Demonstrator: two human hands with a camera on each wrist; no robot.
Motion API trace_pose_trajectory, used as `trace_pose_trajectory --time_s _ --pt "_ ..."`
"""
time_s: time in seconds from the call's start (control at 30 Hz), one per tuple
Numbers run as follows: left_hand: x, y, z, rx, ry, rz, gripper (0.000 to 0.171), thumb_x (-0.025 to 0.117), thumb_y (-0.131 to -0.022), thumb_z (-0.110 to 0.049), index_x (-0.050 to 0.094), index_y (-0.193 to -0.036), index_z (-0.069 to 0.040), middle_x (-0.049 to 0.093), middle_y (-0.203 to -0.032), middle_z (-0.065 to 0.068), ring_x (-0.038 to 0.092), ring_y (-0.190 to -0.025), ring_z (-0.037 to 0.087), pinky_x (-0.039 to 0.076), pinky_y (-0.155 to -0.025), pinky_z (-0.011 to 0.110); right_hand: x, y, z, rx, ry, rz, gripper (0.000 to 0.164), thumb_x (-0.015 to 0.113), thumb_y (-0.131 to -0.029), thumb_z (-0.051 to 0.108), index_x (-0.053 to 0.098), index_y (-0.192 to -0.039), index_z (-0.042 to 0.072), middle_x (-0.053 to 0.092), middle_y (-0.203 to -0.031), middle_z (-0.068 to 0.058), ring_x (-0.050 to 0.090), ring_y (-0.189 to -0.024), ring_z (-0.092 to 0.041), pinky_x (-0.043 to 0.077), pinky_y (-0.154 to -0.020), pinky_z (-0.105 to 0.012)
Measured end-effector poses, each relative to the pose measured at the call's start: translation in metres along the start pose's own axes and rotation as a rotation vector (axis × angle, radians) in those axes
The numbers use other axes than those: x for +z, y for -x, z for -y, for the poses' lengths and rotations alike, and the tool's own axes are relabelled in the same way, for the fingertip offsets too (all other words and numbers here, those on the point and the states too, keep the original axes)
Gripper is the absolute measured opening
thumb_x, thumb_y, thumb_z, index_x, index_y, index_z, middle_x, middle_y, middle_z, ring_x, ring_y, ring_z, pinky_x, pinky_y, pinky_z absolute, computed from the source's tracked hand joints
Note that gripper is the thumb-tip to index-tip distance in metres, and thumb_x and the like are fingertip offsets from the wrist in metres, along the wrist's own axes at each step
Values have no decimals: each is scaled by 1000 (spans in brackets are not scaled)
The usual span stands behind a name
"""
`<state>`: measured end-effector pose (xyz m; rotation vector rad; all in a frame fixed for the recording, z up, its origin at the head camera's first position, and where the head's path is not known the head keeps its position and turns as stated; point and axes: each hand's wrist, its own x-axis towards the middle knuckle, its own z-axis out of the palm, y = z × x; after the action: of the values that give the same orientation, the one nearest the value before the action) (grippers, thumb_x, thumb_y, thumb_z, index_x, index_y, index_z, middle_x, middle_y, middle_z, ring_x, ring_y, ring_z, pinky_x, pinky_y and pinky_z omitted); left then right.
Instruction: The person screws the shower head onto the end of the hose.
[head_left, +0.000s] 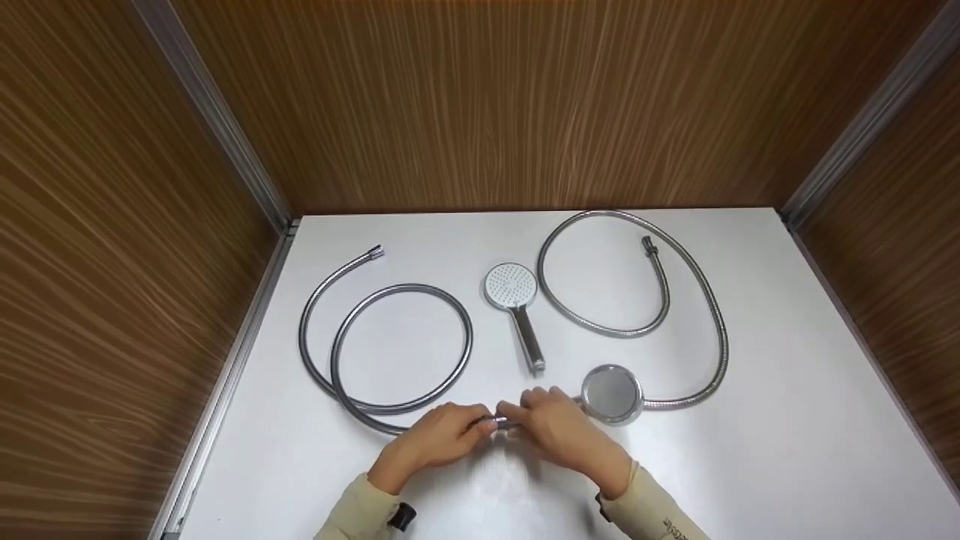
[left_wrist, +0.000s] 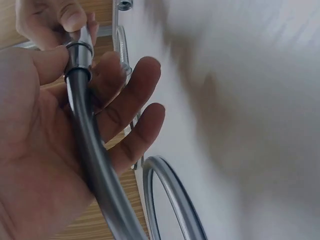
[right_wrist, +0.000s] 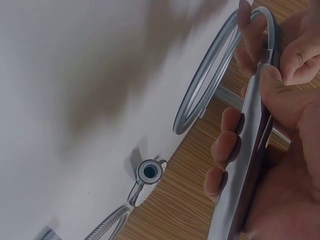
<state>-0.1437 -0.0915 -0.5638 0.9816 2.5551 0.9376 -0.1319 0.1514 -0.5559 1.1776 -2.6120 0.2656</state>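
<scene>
My left hand (head_left: 444, 435) pinches the metal end fitting (left_wrist: 80, 56) of a smooth grey shower hose (left_wrist: 95, 155) between thumb and fingers; its outer fingers are spread. My right hand (head_left: 561, 429) grips the silver handle (right_wrist: 242, 155) of a shower head (head_left: 613, 394) with a round grey face. The handle's end meets the hose fitting between both hands. Whether the two are threaded together, I cannot tell. From my left hand, the hose loops over the table's left side to a loose end fitting (head_left: 376, 252).
A second shower head (head_left: 510, 285) with a white nozzle face lies mid-table, its handle toward me. On the right curves a ribbed metal hose (head_left: 720, 330); one end reaches the held shower head's edge. Wood-grain panels (head_left: 480, 112) enclose the white table (head_left: 787, 450).
</scene>
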Motion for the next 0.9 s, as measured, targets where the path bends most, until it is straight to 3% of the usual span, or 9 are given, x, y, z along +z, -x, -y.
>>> trace_pose_trajectory --time_s 0.1,0.33,0.5,0.9 --pt "0 0 0 5 -9 5 29 53 -111 -36 68 -106 -12 62 -79 -2 49 -70 5 42 -64 22 1 0 0 7 4 22 25 78 -93 33 66 -111 20 53 -75 2 43 -66 -13 36 -60 -25" --pt "7 1 1 58 -171 -105 26 56 -109 -39 68 -105 -16 67 -78 -3 52 -69 6 46 -62 26 -3 -1 0 13 -21 45 23 77 -94 29 65 -111 19 54 -75 2 47 -65 -14 40 -59 -27" --pt "10 2 -1 67 -212 -146 26 57 -108 -40 67 -100 -17 64 -76 -5 49 -68 5 43 -60 25 -4 0 1 16 -63 68 24 77 -94 27 65 -112 17 55 -74 1 48 -63 -13 42 -58 -28" --pt "13 3 -1 74 -234 -145 26 58 -107 -39 64 -97 -17 61 -74 -5 48 -67 6 43 -58 26 -1 2 2 11 -50 69 22 77 -95 26 63 -110 17 54 -72 1 48 -62 -15 42 -56 -29"
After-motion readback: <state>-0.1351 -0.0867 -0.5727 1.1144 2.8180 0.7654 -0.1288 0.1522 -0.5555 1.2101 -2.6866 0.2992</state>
